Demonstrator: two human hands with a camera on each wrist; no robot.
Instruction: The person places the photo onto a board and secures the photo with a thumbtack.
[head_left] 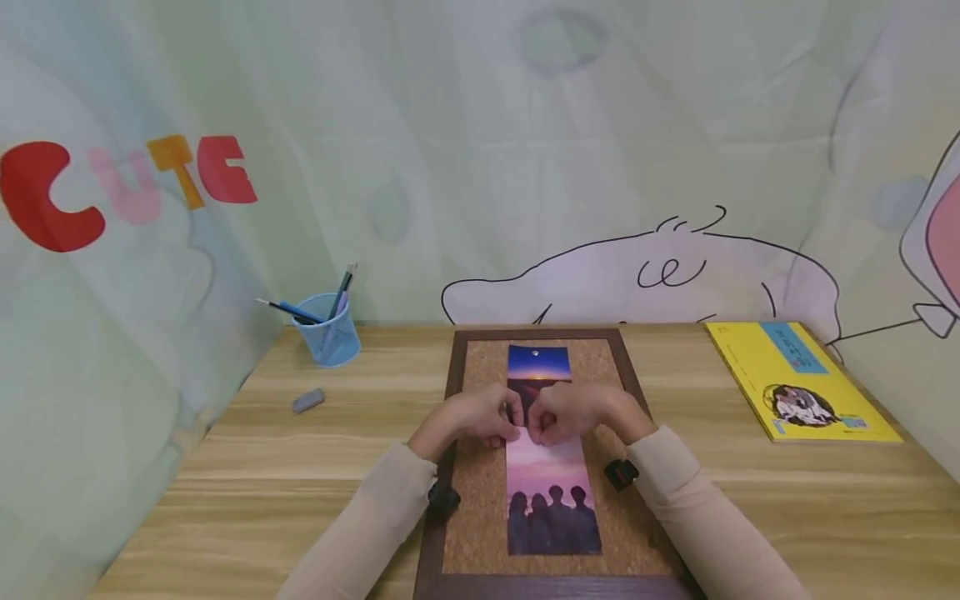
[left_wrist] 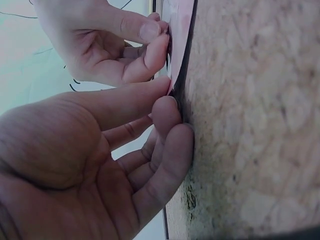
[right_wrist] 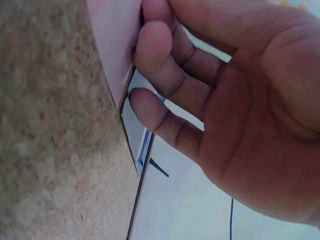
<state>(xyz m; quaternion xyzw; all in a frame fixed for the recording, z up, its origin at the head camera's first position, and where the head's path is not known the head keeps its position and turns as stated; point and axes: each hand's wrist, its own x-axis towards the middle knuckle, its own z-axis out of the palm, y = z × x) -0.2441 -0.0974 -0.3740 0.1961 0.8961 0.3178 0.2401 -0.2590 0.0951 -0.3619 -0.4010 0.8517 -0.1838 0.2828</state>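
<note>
A cork board (head_left: 480,517) with a dark brown frame lies on the table. On it, a sunset photo (head_left: 538,367) is fixed by a pushpin (head_left: 536,353) near its top edge. Below, a pink-sky photo (head_left: 551,475) with silhouetted people overlaps the sunset photo's lower end. My left hand (head_left: 487,414) pinches its upper left corner; the left wrist view shows thumb and fingertips at the photo's edge. My right hand (head_left: 568,411) has thumb and forefinger together at the middle of that top edge, pinching a small thing that I cannot tell, mostly hidden by the fingertips.
A blue mesh pen cup (head_left: 330,337) with several pencils stands at the back left, a grey eraser (head_left: 308,401) in front of it. At the right lies a yellow book (head_left: 757,367). A printed curtain (head_left: 480,167) hangs behind the table.
</note>
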